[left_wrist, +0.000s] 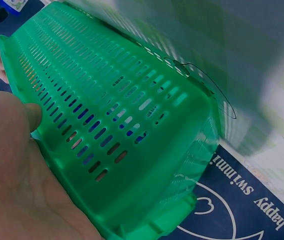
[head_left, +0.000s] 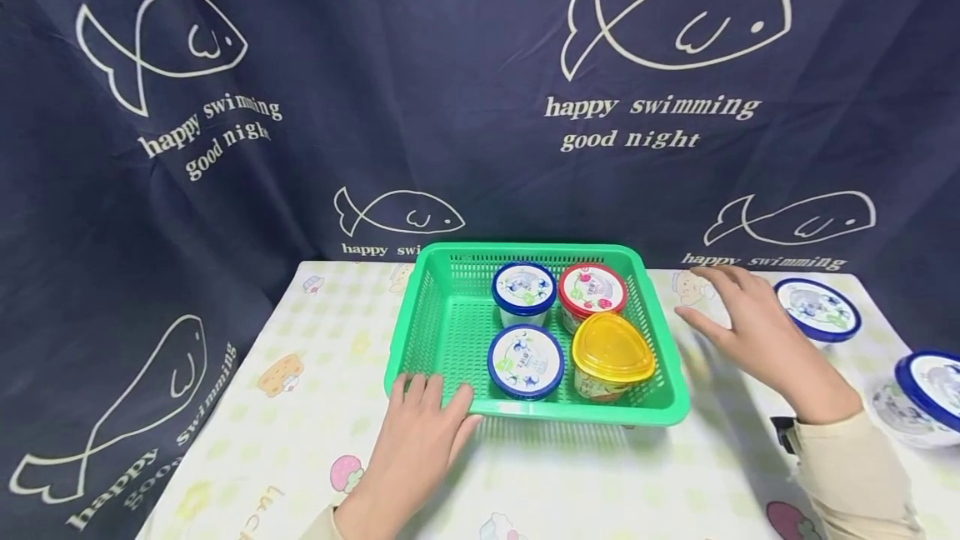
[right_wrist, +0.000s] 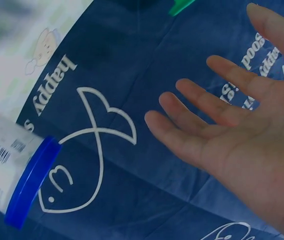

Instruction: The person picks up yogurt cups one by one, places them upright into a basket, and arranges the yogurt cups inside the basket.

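A green basket (head_left: pixel 577 412) holds two blue-lidded tubs (head_left: pixel 525 362), a red-lidded tub (head_left: pixel 592 288) and a yellow-lidded tub (head_left: pixel 612 350), all in its middle and right part. My left hand (head_left: pixel 417 440) grips the basket's near rim towards the left corner, fingers over the edge. In the left wrist view that hand (left_wrist: pixel 26 170) lies along the rim beside the slotted basket wall (left_wrist: pixel 131 165). Between the basket and a blue-lidded tub (head_left: pixel 817 310) on the right, my right hand (head_left: pixel 765 332) is raised with spread fingers, empty. The right wrist view shows this hand (right_wrist: pixel 232 120) apart from a tub (right_wrist: pixel 6 160).
Another blue-lidded tub (head_left: pixel 918 398) is at the right edge of the head view. A checked cloth with printed pictures covers the table (head_left: pixel 300 423). Behind it hangs a dark blue curtain (head_left: pixel 480 107) with white fish and lettering.
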`<action>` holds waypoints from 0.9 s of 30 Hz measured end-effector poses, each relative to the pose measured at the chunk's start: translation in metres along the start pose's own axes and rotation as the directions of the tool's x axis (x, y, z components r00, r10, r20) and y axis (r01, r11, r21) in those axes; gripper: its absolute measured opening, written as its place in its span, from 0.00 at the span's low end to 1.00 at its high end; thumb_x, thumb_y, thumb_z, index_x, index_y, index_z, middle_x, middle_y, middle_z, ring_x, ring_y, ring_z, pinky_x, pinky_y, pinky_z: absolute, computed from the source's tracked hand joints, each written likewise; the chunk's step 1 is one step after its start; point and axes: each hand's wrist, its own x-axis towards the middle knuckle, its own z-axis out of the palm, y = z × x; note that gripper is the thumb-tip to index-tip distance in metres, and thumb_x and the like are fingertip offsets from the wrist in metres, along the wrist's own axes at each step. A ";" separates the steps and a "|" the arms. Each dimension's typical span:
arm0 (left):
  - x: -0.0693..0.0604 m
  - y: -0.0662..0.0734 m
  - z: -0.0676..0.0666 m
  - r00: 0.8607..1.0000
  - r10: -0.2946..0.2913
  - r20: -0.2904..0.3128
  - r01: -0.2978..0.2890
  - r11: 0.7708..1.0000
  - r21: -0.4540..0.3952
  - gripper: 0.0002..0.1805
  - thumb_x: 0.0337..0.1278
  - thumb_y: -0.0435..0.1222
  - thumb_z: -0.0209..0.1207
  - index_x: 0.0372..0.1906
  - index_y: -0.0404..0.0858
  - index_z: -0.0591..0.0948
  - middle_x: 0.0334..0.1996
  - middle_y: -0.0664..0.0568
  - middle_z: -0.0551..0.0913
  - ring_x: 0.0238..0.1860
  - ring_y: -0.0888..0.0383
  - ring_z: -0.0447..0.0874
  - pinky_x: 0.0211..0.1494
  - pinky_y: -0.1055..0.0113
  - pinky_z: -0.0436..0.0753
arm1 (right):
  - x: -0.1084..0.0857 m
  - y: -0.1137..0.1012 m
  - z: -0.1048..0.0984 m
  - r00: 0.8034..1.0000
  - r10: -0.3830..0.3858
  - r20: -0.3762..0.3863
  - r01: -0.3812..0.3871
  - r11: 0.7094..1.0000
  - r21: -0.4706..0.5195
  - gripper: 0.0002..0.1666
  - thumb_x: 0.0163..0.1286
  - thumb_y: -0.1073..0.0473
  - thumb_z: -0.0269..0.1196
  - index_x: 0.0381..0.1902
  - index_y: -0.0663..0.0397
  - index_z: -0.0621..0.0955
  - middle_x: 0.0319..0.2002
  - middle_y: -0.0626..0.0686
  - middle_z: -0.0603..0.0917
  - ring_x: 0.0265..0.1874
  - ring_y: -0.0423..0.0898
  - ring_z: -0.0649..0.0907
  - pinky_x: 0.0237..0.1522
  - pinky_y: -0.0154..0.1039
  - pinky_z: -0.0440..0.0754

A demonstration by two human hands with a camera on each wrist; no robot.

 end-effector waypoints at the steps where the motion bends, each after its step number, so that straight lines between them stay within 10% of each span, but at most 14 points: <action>1: 0.000 0.000 0.000 1.000 0.004 -0.004 -0.004 1.000 -0.001 0.18 0.75 0.54 0.41 0.40 0.44 0.71 0.26 0.49 0.68 0.34 0.44 0.74 0.51 0.42 0.71 | -0.001 0.004 -0.001 1.000 0.007 -0.004 -0.007 1.000 -0.003 0.33 0.63 0.55 0.70 0.60 0.68 0.74 0.54 0.72 0.75 0.52 0.74 0.71 0.55 0.69 0.64; 14: 0.001 0.001 -0.002 0.999 -0.002 0.036 0.000 1.000 0.031 0.21 0.77 0.54 0.35 0.41 0.45 0.70 0.26 0.48 0.69 0.36 0.42 0.75 0.52 0.41 0.72 | -0.004 0.031 -0.005 0.971 0.237 -0.033 -0.239 0.969 -0.061 0.34 0.69 0.48 0.64 0.65 0.62 0.69 0.66 0.77 0.60 0.66 0.80 0.56 0.57 0.79 0.50; 27: 0.000 0.000 0.000 1.000 -0.003 0.026 0.002 1.000 0.027 0.18 0.74 0.54 0.41 0.40 0.44 0.71 0.27 0.47 0.71 0.37 0.41 0.75 0.54 0.41 0.71 | -0.012 0.058 -0.011 0.946 0.314 -0.079 -0.318 0.947 -0.043 0.36 0.71 0.47 0.61 0.67 0.64 0.67 0.69 0.76 0.57 0.70 0.78 0.49 0.62 0.77 0.43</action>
